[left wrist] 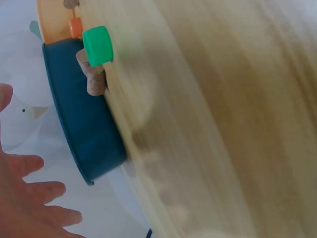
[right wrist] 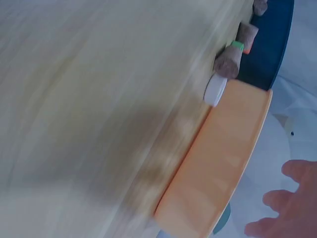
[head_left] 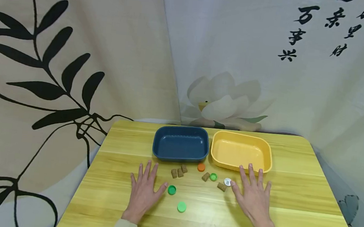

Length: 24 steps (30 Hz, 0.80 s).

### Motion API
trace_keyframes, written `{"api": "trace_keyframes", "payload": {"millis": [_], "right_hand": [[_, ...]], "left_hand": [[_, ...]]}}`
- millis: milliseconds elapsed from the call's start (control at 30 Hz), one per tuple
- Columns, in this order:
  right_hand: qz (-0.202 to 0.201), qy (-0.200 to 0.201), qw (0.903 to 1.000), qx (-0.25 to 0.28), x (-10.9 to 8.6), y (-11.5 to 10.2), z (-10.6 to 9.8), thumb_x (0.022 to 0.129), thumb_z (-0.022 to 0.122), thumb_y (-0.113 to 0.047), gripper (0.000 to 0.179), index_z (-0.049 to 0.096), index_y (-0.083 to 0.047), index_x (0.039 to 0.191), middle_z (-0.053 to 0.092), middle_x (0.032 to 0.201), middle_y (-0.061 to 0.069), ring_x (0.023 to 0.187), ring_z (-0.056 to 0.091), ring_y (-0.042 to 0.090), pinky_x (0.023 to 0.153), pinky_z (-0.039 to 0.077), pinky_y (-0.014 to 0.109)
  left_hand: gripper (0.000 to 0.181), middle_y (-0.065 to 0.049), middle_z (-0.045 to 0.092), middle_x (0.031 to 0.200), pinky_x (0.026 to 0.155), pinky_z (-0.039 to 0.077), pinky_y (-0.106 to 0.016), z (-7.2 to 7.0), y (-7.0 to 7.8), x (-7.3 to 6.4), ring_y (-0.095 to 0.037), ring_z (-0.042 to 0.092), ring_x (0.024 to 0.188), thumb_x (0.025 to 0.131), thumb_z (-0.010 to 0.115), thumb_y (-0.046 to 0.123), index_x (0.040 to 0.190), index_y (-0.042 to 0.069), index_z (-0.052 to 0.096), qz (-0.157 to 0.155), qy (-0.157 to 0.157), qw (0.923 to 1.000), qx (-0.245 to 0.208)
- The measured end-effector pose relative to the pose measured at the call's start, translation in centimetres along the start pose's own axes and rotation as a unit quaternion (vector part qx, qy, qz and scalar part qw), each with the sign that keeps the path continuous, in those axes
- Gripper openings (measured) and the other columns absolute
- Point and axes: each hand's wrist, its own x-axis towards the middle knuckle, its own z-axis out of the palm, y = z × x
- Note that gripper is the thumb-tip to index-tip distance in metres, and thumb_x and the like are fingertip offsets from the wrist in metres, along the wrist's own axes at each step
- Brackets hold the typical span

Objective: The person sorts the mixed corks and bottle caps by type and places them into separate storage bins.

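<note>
Fingers spread, my left hand (head_left: 143, 195) is over the table's left half, its thumb near a dark green bottle cap (head_left: 171, 190). A light green cap (head_left: 181, 206) lies farther right. My right hand (head_left: 254, 201) is spread too, holding nothing. Its thumb tip is right beside a white cap (head_left: 227, 182), and its fingertips overlap the front edge of the yellow tray (head_left: 240, 167) in the head view. Three corks (head_left: 180, 173) cluster in front of the blue tray (head_left: 179, 160). Between the hands are an orange cap (head_left: 201, 167), a green cap (head_left: 213, 177) and two more corks (head_left: 222, 186).
Both trays stand side by side at the back of the wooden table (head_left: 294, 212), with bare insides. Behind the table hangs a printed cloth (head_left: 135, 50) with dark leaves, a pale flower and writing.
</note>
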Motion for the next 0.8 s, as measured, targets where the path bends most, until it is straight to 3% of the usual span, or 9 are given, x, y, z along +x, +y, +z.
{"api": "trace_keyframes", "payload": {"millis": [267,800], "right_hand": [[-0.028,-0.020,0.9994,0.004,1.3,-2.8,1.2,0.104,0.044,-0.062,0.074,0.033,-0.019,0.164,0.018,0.171,0.015,0.155,0.010,0.051,0.113,0.007,0.080],[-0.090,-0.026,0.9956,0.000,6.8,-7.7,3.6,0.103,0.040,-0.068,0.077,0.035,-0.021,0.163,0.024,0.171,0.009,0.157,0.012,0.043,0.116,0.009,0.075]], "left_hand": [[0.083,-0.021,0.032,0.165,0.111,0.017,-0.080,0.4,-0.3,-0.7,-0.050,0.024,0.151,0.095,0.064,0.059,0.157,0.008,0.044,0.002,0.004,1.0000,0.003],[0.083,-0.019,0.048,0.156,0.112,0.026,-0.074,1.1,-0.6,-1.9,-0.045,0.036,0.148,0.094,0.067,0.058,0.156,0.007,0.045,0.010,-0.018,0.9998,-0.004]]}}
